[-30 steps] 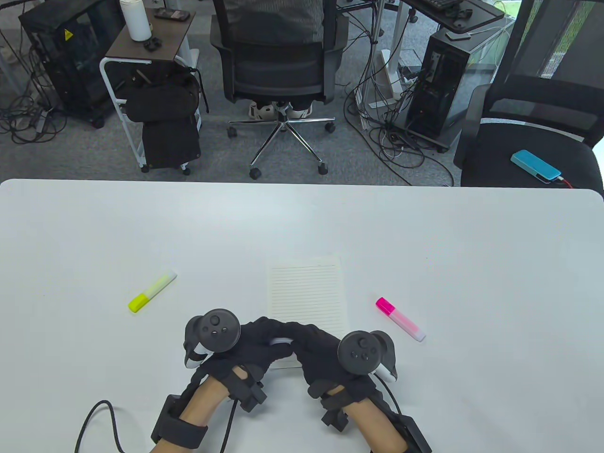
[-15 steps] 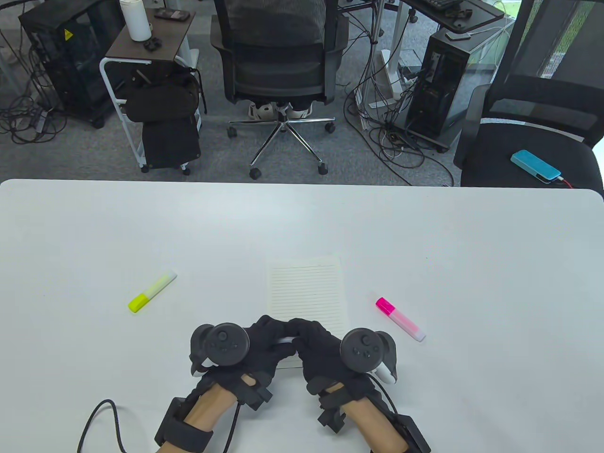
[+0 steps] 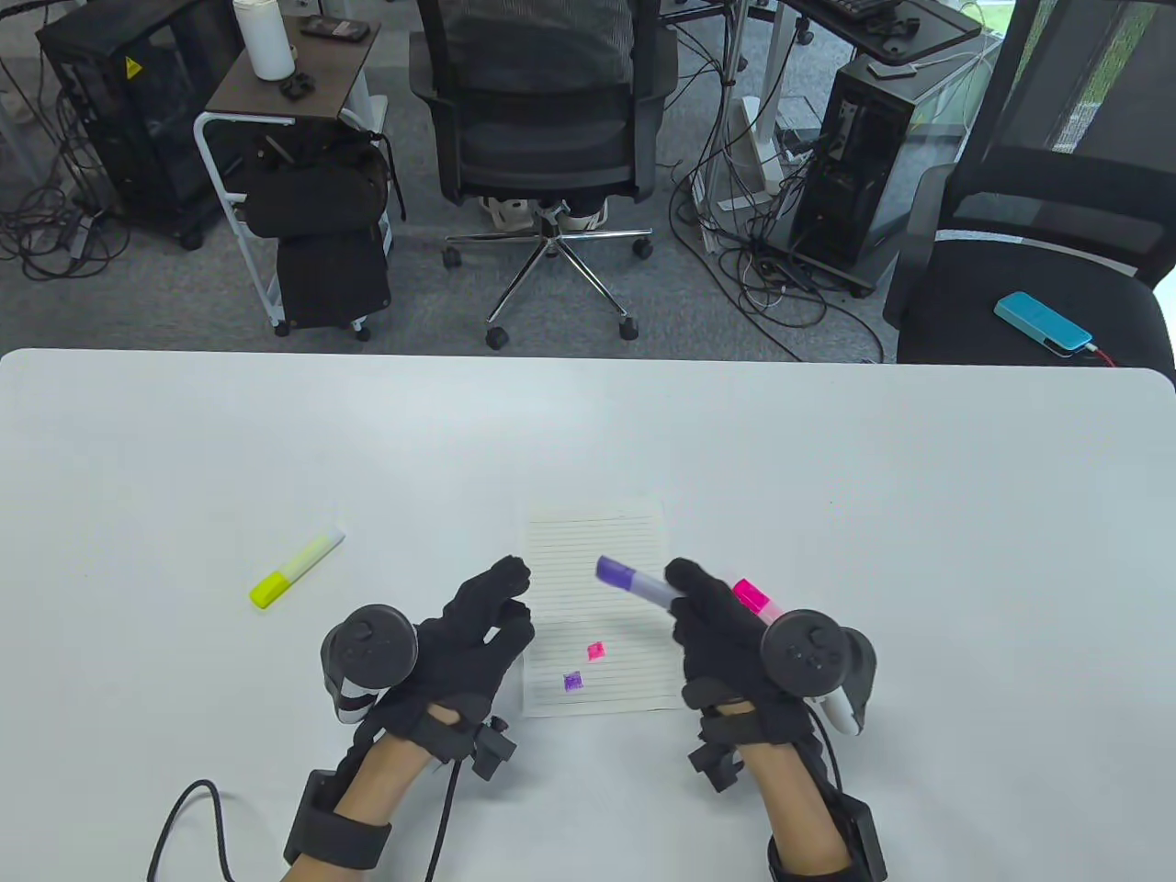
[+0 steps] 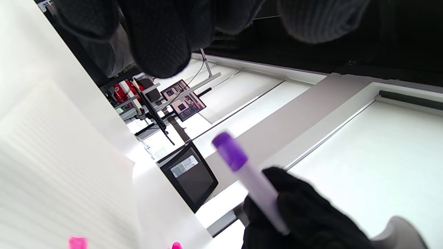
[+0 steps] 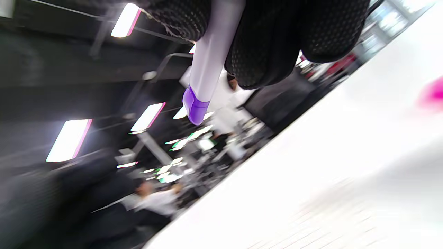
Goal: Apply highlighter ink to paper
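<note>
- The white tabletop [image 3: 827,459] carries everything; the lined paper [image 3: 597,542] lies near the middle of its near half, between the two hands.
- The right hand [image 3: 726,643] hovers at the paper's right edge, its fingers [image 3: 689,579] clamped round the pale barrel of the purple highlighter [image 3: 634,581]. The purple cap is on and points left and far, raised over the sheet.
- The left hand [image 3: 469,634] sits at the paper's left edge, fingers loosely apart and holding nothing.
- Progress, as I judge it: two small ink patches already sit on the near part of the sheet, a pink mark [image 3: 595,651] and a purple mark [image 3: 572,682] just nearer and to its left. With the purple pen capped, its turn looks finished.
- The pink highlighter [image 3: 751,594] lies on the tabletop right of the paper, partly hidden by the right hand.
- The yellow highlighter [image 3: 296,567] lies capped, well to the left; no yellow ink shows, so that colour may remain.
</note>
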`<state>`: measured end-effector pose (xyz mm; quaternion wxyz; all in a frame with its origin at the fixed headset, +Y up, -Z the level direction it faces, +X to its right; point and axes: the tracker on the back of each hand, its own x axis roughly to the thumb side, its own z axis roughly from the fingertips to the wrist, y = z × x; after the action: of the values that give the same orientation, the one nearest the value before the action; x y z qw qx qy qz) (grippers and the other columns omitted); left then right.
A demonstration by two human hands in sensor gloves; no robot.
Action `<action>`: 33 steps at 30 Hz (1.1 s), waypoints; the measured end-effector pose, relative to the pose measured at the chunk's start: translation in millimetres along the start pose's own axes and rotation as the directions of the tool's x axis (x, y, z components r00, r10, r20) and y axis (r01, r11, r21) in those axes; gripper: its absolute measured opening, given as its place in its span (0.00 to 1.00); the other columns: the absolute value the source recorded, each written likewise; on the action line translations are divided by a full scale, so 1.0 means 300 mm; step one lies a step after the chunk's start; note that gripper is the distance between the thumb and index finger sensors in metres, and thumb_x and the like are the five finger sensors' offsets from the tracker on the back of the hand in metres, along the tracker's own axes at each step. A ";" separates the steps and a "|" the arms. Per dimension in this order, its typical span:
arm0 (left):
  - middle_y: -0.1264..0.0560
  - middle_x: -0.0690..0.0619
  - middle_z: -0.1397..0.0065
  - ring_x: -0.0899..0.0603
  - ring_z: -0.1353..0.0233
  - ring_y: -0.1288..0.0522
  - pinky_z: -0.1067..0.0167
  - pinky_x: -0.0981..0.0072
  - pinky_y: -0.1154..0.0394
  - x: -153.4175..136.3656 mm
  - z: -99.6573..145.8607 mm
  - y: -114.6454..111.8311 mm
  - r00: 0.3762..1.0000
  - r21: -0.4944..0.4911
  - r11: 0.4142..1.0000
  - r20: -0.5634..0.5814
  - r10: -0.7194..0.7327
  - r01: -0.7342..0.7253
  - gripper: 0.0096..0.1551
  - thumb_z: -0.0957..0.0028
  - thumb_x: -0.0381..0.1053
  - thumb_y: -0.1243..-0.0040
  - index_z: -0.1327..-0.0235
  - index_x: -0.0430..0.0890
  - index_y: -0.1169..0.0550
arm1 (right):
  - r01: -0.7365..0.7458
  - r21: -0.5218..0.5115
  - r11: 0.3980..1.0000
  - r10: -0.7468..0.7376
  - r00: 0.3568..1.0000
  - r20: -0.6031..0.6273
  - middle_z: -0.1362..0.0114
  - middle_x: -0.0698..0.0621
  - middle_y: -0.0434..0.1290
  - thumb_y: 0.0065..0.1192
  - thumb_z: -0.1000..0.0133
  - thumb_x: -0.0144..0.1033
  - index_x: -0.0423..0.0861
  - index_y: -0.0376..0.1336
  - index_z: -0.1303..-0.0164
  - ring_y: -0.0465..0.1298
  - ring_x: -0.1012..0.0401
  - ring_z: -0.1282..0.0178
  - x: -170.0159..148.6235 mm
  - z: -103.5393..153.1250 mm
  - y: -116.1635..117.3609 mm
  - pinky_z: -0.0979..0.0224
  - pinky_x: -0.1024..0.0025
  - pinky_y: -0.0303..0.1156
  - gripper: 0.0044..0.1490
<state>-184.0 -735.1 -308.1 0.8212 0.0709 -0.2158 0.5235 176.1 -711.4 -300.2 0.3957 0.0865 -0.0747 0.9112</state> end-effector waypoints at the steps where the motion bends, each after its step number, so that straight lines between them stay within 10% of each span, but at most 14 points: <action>1: 0.34 0.45 0.25 0.42 0.37 0.21 0.37 0.37 0.28 -0.001 -0.001 0.004 1.000 0.003 1.000 0.001 0.007 -0.007 0.42 0.53 0.64 0.44 0.27 0.48 0.37 | -0.072 -0.019 0.997 0.070 0.995 -0.073 0.25 0.39 0.68 0.54 0.32 0.34 0.48 0.55 0.19 0.76 0.44 0.40 -0.036 0.001 -0.035 0.31 0.41 0.68 0.30; 7: 0.34 0.45 0.25 0.42 0.38 0.21 0.37 0.37 0.28 -0.003 -0.004 -0.007 1.000 -0.035 0.999 0.008 -0.006 0.007 0.42 0.53 0.65 0.44 0.27 0.48 0.37 | -0.208 -0.136 0.969 0.137 0.903 -0.408 0.25 0.38 0.68 0.56 0.33 0.32 0.47 0.57 0.20 0.75 0.42 0.39 -0.232 0.025 -0.163 0.31 0.38 0.66 0.29; 21: 0.33 0.44 0.25 0.41 0.37 0.21 0.37 0.37 0.28 -0.003 -0.004 -0.018 1.000 -0.071 0.997 -0.003 -0.029 0.028 0.41 0.53 0.65 0.45 0.28 0.48 0.35 | -0.241 0.045 0.969 0.195 0.649 -0.735 0.13 0.36 0.56 0.58 0.35 0.28 0.48 0.54 0.16 0.55 0.30 0.21 -0.378 0.053 -0.185 0.27 0.33 0.55 0.35; 27: 0.34 0.43 0.25 0.41 0.37 0.21 0.37 0.37 0.28 -0.006 -0.005 -0.012 0.999 -0.077 0.996 -0.012 -0.035 0.034 0.41 0.53 0.65 0.44 0.28 0.47 0.35 | -0.288 -0.137 0.948 0.162 0.806 -0.570 0.12 0.38 0.55 0.58 0.33 0.35 0.47 0.53 0.16 0.54 0.30 0.19 -0.288 0.045 -0.184 0.26 0.29 0.52 0.35; 33: 0.34 0.43 0.25 0.40 0.36 0.22 0.37 0.36 0.29 -0.017 -0.006 0.025 0.992 -0.049 0.992 -0.034 -0.118 0.116 0.41 0.52 0.65 0.44 0.28 0.47 0.34 | 0.042 -0.176 0.983 -0.081 0.972 -0.223 0.12 0.39 0.56 0.55 0.31 0.48 0.50 0.52 0.15 0.57 0.33 0.18 -0.211 0.021 -0.128 0.23 0.30 0.54 0.35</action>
<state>-191.9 -735.3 -312.7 0.8557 0.0543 -0.2082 0.4706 247.4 -731.7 -305.2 0.4356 -0.0509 -0.1036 0.8927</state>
